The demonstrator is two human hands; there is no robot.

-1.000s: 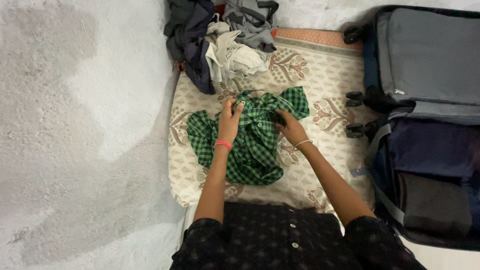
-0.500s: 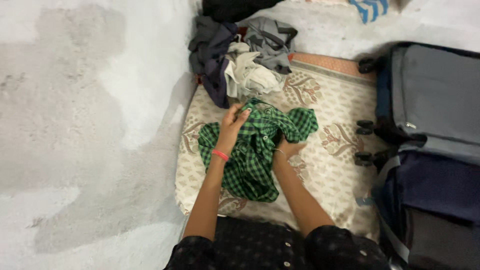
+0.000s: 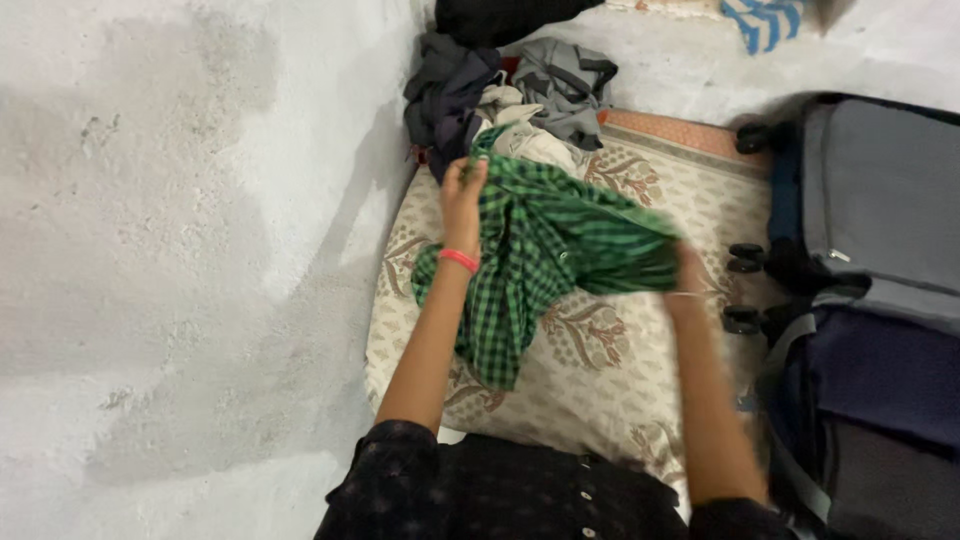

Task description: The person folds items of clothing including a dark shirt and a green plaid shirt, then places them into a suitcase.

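A green and black checked shirt [image 3: 540, 260] is lifted and stretched out over a cream floral mat [image 3: 600, 370]. My left hand [image 3: 462, 195], with a pink band on the wrist, grips the shirt's upper left edge. At the shirt's right end my right hand [image 3: 688, 272], blurred by motion, holds the cloth, with a thin bangle on its wrist. The rest of the shirt hangs down between my arms toward the mat.
A heap of grey, dark and white clothes [image 3: 510, 90] lies at the mat's far end. An open blue and grey wheeled suitcase [image 3: 870, 290] lies at the right. Grey concrete floor [image 3: 180, 250] spreads to the left. A blue striped cloth [image 3: 760, 18] is at the top.
Both hands have raised the shirt off the mat and pulled it apart; my right hand swung out to the right, my left moved up.
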